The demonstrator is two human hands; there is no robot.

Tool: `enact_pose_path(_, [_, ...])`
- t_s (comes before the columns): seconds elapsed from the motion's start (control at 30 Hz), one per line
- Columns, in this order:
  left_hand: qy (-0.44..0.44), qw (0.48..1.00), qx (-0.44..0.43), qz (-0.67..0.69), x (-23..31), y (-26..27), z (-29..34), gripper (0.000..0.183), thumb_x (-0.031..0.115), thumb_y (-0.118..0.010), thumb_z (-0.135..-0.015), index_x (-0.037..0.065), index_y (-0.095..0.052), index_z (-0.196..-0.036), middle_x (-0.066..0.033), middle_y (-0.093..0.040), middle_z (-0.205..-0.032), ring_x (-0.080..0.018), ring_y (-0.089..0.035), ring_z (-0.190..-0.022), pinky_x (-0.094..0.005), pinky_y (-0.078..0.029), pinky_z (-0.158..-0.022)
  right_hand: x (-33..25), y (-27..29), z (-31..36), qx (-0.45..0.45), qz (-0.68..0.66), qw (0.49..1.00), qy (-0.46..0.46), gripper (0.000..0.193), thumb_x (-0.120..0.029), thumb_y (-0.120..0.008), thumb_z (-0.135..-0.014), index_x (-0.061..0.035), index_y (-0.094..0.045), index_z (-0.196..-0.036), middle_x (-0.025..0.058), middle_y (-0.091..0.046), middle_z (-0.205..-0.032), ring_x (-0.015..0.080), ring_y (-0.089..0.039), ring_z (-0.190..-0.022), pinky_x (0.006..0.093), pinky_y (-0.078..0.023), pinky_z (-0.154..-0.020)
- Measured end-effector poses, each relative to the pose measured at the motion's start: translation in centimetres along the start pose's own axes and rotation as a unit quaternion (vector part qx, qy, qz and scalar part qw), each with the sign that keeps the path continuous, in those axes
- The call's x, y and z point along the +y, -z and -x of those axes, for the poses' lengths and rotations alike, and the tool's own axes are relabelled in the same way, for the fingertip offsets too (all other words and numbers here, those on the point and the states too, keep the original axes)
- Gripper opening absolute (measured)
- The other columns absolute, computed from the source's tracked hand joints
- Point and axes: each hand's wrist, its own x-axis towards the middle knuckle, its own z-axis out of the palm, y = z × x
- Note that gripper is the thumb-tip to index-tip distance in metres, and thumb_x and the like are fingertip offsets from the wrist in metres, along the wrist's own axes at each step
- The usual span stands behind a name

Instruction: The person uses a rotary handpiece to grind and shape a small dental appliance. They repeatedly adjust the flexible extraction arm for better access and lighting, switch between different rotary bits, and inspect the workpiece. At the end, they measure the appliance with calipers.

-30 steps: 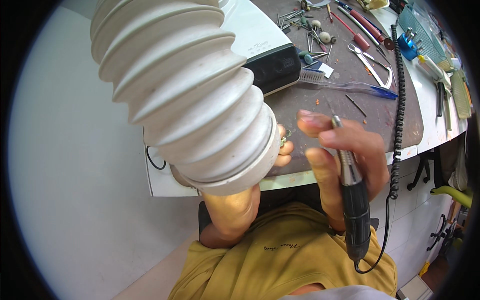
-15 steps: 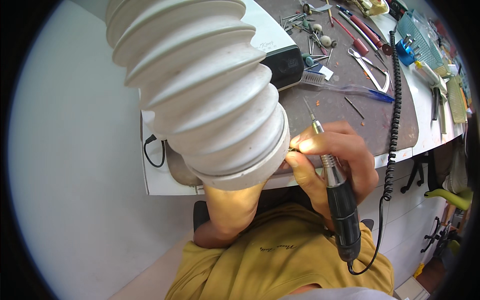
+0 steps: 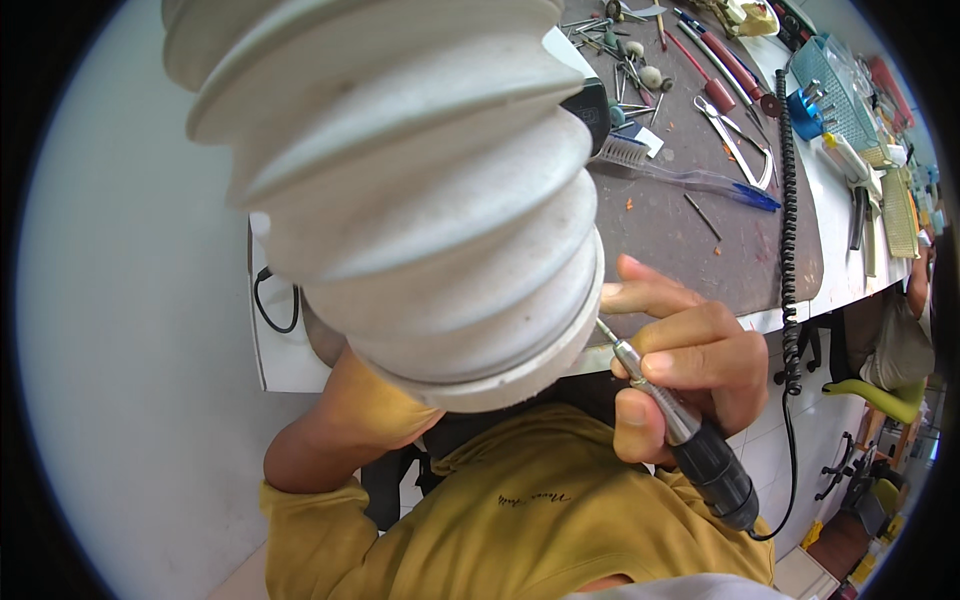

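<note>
In my right hand (image 3: 705, 365) is a rotary handpiece (image 3: 700, 445) with a silver nose and black body, gripped between thumb and fingers like a pen. Its thin bur points up and left, and the tip meets the rim of a wide white corrugated suction hose (image 3: 450, 230). Upper fingers of that hand reach to the hose rim. My left hand (image 3: 375, 400) goes in beneath the hose; only its wrist side and forearm show. The left fingers, and anything in them, are hidden by the hose.
On the grey mat (image 3: 660, 240) lie several burs (image 3: 635, 85), a toothbrush (image 3: 690, 180), a metal caliper (image 3: 738, 145) and a loose bur (image 3: 703, 217). The coiled cord (image 3: 788, 230) hangs over the right edge. Beyond it are a blue bur stand (image 3: 808, 108) and a teal basket (image 3: 840, 85).
My right fingers were pinching something small at the hose rim; now they grip the handpiece, its tip swung left and lowered. My left forearm has shifted left. The hose looms larger in view.
</note>
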Motion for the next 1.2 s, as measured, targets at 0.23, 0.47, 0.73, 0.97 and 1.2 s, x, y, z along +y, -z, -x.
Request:
enact_pose_path(0.23, [0.01,0.994,0.02,-0.105,-0.9,1.2,0.6,0.047,0.02,-0.06,-0.098,-0.007,-0.051,-0.135,-0.0114,-0.063,-0.102,-0.0169,-0.061,-0.086,-0.0255,-0.053,-0.07,1.2,0.0,0.1,-0.063,-0.018,0.996,0.059,0.032,-0.006,-0.071,-0.085,0.0057,-0.053,-0.108,0.0155,-0.056,-0.082,0.0309,-0.067,-0.069,0.0486,-0.057,-0.074])
enact_pose_path(0.47, [0.015,0.995,0.017,-0.1,-1.2,1.5,0.4,0.048,0.021,-0.061,-0.098,-0.008,-0.052,-0.134,-0.0121,-0.063,-0.103,-0.0162,-0.06,-0.085,-0.0252,-0.051,-0.069,1.3,0.0,-0.1,-0.062,-0.018,0.996,0.062,0.029,-0.003,-0.071,-0.084,0.009,-0.053,-0.103,0.0177,-0.056,-0.081,0.0275,-0.067,-0.066,0.0328,-0.054,-0.063])
enact_pose_path(0.73, [-0.005,0.999,0.02,-0.038,-1.7,1.2,0.2,0.046,0.02,-0.061,-0.097,-0.01,-0.052,-0.132,-0.0131,-0.063,-0.103,-0.0164,-0.06,-0.084,-0.0257,-0.051,-0.069,0.8,0.1,-0.6,-0.076,0.004,0.996,0.041,0.027,-0.005,-0.072,-0.084,0.0081,-0.054,-0.099,0.0192,-0.06,-0.078,0.0254,-0.067,-0.068,0.0297,-0.053,-0.061])
enact_pose_path(0.97, [0.001,0.996,0.024,-0.09,-1.2,1.3,0.3,0.045,0.021,-0.063,-0.097,-0.009,-0.054,-0.13,-0.013,-0.063,-0.102,-0.0174,-0.063,-0.085,-0.026,-0.054,-0.069,1.3,0.0,-0.2,-0.067,-0.029,0.995,0.064,0.03,-0.006,-0.072,-0.085,0.0092,-0.052,-0.101,0.0184,-0.057,-0.079,0.0226,-0.063,-0.062,0.029,-0.052,-0.059])
enact_pose_path(1.2, [0.007,0.996,0.021,-0.089,-1.0,1.3,0.3,0.047,0.024,-0.064,-0.096,-0.008,-0.055,-0.129,-0.013,-0.063,-0.102,-0.0176,-0.063,-0.085,-0.0262,-0.055,-0.07,1.5,-0.1,-0.2,-0.058,-0.028,0.995,0.072,0.03,-0.006,-0.072,-0.084,0.0101,-0.053,-0.101,0.0187,-0.057,-0.077,0.022,-0.062,-0.06,0.0286,-0.052,-0.058])
